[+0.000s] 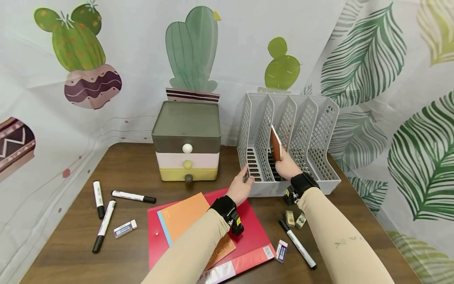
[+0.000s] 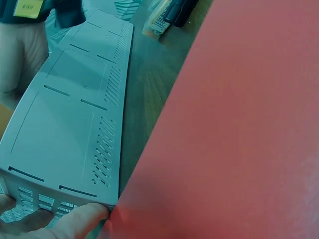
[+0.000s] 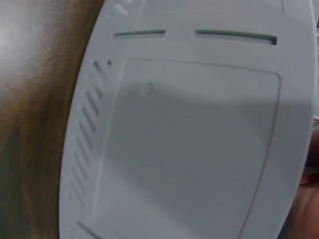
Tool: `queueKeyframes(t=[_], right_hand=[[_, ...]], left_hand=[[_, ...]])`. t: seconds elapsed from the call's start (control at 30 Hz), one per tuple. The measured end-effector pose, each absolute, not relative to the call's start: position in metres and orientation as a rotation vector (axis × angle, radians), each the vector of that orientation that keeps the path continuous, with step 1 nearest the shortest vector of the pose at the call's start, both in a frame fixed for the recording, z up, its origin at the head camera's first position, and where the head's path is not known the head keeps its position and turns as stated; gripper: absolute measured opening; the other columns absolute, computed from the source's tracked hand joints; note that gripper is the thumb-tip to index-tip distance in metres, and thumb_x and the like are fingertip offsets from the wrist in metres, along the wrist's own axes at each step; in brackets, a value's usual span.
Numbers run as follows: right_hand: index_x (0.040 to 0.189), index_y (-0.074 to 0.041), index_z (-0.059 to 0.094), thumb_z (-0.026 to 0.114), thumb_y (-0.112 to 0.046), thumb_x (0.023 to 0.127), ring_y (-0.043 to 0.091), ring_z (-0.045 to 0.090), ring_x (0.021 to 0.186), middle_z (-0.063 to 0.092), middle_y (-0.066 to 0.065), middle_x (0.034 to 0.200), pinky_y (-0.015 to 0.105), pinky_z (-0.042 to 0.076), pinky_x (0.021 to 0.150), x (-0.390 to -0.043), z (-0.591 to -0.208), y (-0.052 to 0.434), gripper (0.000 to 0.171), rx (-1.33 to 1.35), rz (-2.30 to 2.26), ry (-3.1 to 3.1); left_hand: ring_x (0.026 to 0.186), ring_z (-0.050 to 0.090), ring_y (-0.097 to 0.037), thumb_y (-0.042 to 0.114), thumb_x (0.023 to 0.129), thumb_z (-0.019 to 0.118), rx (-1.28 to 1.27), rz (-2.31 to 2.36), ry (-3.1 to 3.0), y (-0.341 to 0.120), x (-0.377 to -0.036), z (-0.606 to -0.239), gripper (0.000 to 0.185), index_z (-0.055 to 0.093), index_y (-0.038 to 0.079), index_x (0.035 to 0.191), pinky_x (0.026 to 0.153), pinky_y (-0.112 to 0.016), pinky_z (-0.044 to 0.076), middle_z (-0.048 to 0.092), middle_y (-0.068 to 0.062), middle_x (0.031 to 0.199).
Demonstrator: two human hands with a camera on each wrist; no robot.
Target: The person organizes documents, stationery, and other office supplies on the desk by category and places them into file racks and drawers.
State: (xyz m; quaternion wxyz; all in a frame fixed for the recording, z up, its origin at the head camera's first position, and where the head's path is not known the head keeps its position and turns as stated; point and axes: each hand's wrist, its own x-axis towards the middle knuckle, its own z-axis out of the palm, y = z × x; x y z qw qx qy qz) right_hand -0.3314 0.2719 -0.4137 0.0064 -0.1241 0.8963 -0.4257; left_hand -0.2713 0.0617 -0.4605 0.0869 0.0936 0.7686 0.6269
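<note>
right hand point(image 1: 288, 167): pinches brown notebook point(image 1: 275, 143) by its lower end | notebook: thin, flat, glossy, long axis near upright, top tilted left, in second slot of file rack point(image 1: 320, 136) | rack: grey perforated plastic, slots open toward the person, on wooden worktop point(image 1: 71, 262) | left hand point(image 1: 240, 188): fingers curled on rack's front left corner, beside red folder point(image 1: 253, 236)

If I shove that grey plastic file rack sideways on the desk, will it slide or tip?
The grey perforated plastic file rack looks light: thin mesh dividers, nearly empty, only a brown book in one slot. It would probably slide easily on the smooth wooden desk. Its tall dividers suggest a high push might tip it; the left hand gripping its front corner likely steadies it.
</note>
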Motion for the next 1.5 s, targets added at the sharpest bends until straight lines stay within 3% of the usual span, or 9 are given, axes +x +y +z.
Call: queueKeyframes(t=[0.23,0.47,0.63,0.73,0.83,0.97,1.07,1.2,1.5], right_hand=[[0.172,-0.013,0.001,0.033,0.012,0.092,0.050,0.028,0.153,0.019,0.029,0.171,0.060,0.029,0.121,-0.345,-0.418,0.265,0.089,-0.231,-1.340,2.815],[0.172,-0.012,0.002,0.033,0.012,0.092,0.053,0.034,0.149,0.027,0.033,0.166,0.061,0.032,0.118,-0.355,-0.417,0.265,0.089,-0.239,-1.326,2.844],[0.172,-0.011,0.001,0.032,0.011,0.093,0.051,0.032,0.152,0.023,0.032,0.169,0.059,0.031,0.120,-0.359,-0.416,0.266,0.087,-0.207,-1.340,2.830],[0.171,-0.008,0.002,0.031,0.010,0.094,0.051,0.034,0.150,0.023,0.032,0.169,0.059,0.035,0.115,-0.360,-0.414,0.266,0.084,-0.183,-1.336,2.823],[0.171,-0.006,0.003,0.031,0.010,0.095,0.050,0.032,0.152,0.024,0.032,0.169,0.059,0.032,0.120,-0.359,-0.413,0.264,0.083,-0.182,-1.335,2.827],[0.171,-0.006,0.003,0.031,0.010,0.095,0.048,0.029,0.154,0.024,0.031,0.169,0.058,0.030,0.123,-0.361,-0.413,0.262,0.083,-0.178,-1.328,2.829],[0.171,-0.009,0.002,0.032,0.009,0.096,0.050,0.035,0.149,0.024,0.032,0.169,0.056,0.036,0.110,-0.362,-0.413,0.260,0.083,-0.165,-1.314,2.841],[0.171,-0.010,0.001,0.031,0.008,0.098,0.051,0.039,0.144,0.023,0.032,0.170,0.055,0.034,0.098,-0.364,-0.415,0.259,0.082,-0.166,-1.309,2.844],[0.170,-0.006,0.014,0.030,0.006,0.092,0.054,0.036,0.148,0.031,0.035,0.164,0.061,0.033,0.121,-0.361,-0.413,0.262,0.081,-0.153,-1.415,2.828]], left_hand=[[0.151,0.042,-0.029,0.018,0.111,0.050,0.272,1.879,2.294,0.062,-0.273,-0.466,0.063,0.027,0.006,0.168,0.124,-0.044,0.034,0.065,-0.023,0.142],[0.155,0.036,-0.027,0.020,0.111,0.050,0.276,1.873,2.300,0.063,-0.279,-0.471,0.064,0.026,0.010,0.169,0.125,-0.044,0.033,0.053,-0.021,0.157],[0.154,0.036,-0.029,0.020,0.111,0.050,0.280,1.882,2.292,0.064,-0.275,-0.464,0.063,0.026,0.008,0.168,0.125,-0.045,0.033,0.058,-0.022,0.152],[0.157,0.031,-0.030,0.020,0.111,0.050,0.278,1.882,2.295,0.063,-0.272,-0.461,0.063,0.027,0.008,0.168,0.127,-0.045,0.029,0.048,-0.021,0.161],[0.159,0.028,-0.031,0.020,0.111,0.050,0.275,1.881,2.300,0.063,-0.271,-0.460,0.063,0.027,0.008,0.168,0.128,-0.045,0.027,0.036,-0.018,0.169],[0.159,0.027,-0.032,0.019,0.111,0.050,0.278,1.886,2.298,0.062,-0.271,-0.460,0.063,0.027,0.007,0.168,0.128,-0.045,0.026,0.033,-0.018,0.170],[0.159,0.027,-0.032,0.021,0.112,0.049,0.279,1.877,2.301,0.061,-0.272,-0.460,0.063,0.026,0.008,0.169,0.128,-0.046,0.027,0.035,-0.019,0.169],[0.159,0.027,-0.032,0.021,0.112,0.049,0.272,1.870,2.302,0.060,-0.272,-0.460,0.062,0.026,0.009,0.169,0.128,-0.046,0.027,0.035,-0.019,0.169],[0.157,0.032,-0.032,0.018,0.111,0.049,0.274,1.893,2.286,0.061,-0.270,-0.459,0.062,0.027,0.007,0.168,0.127,-0.045,0.030,0.040,-0.022,0.165]])
